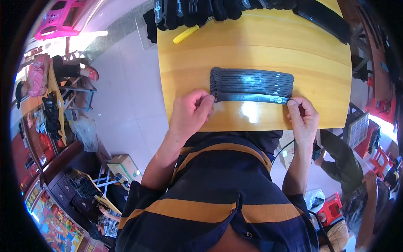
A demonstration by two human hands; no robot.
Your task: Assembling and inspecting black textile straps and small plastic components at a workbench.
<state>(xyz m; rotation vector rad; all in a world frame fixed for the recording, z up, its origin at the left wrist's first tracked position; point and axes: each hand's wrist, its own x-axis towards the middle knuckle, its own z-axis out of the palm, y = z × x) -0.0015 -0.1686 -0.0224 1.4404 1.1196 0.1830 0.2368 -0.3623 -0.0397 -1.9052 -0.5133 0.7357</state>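
Several flat black straps (252,80), which look like hook-and-loop cable ties, lie overlapped side by side on the yellow wooden table (184,63). Each has a rounded head at the left and small pale print near the right. The nearest black strap (247,98) is stretched level along the front of the row. My left hand (189,112) pinches its left end between thumb and fingers. At its right end, my right hand (303,118) grips the tip, thumb on top. The fingertips partly hide both ends.
Bundles of similar black straps (193,10) line the far edge, beside a yellow-handled tool (186,34). A long black piece (322,21) lies at the far right corner. Other people sit left and right; a cardboard box (124,168) stands on the left.
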